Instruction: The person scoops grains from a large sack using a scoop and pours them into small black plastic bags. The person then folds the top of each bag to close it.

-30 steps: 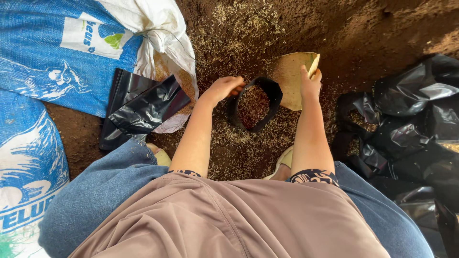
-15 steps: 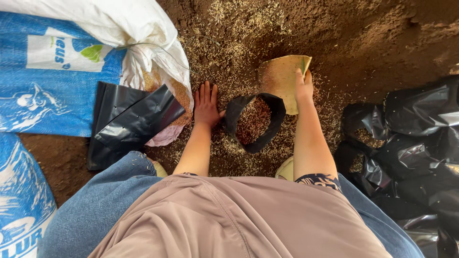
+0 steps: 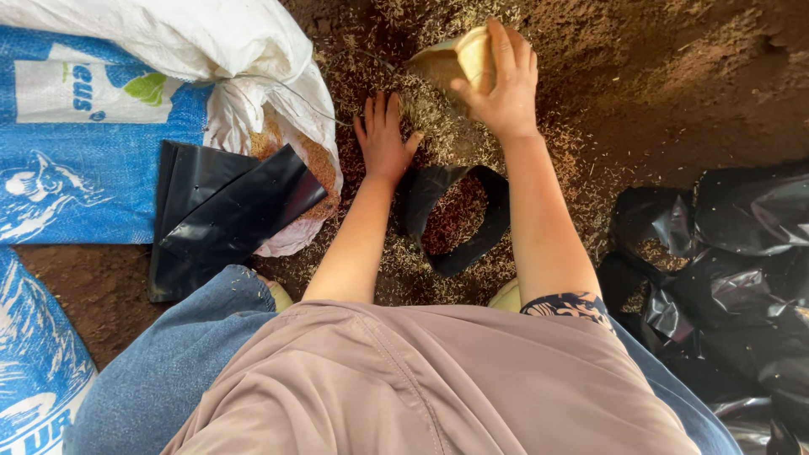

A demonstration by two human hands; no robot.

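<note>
- Right hand (image 3: 504, 88), top centre of frame: grip clamped on a tan scoop-like piece (image 3: 462, 59), thumb under, fingers over its far edge; the piece is tilted, its low end in the husk.
- Left hand (image 3: 383, 135), just left of the right hand: grip apart, fingers spread, palm flat down on the rice husk (image 3: 421, 109) spread over the soil.
- Black grow bag (image 3: 459, 215), centre of frame between the two forearms: mouth open, husk mix visible inside, standing on the ground just below both hands. Left thumb near its upper rim; cannot tell if touching.
- Husk litter thickest around the bag and up to the top edge; bare brown soil floor (image 3: 674, 93) upper right.
- Flat black bags (image 3: 223, 215), left of centre: stacked, unfilled, lying partly on the sack's mouth.
- White woven sack (image 3: 244, 59), upper left: mouth folded open, tan husk showing at its lower right edge beside the flat bags.
- Blue woven sack (image 3: 84, 160), left edge: blue with white animal drawing, and a white rectangular label panel with a green leaf mark near the top.
- Second blue-and-white sack (image 3: 34, 371), lower left corner, partly cut off.
- Heap of crumpled black bags (image 3: 725, 261), right edge: some hold husk mix, mouths open.
- Bottom of frame: person's beige top and blue jeans; a pale shoe tip shows below the grow bag.
</note>
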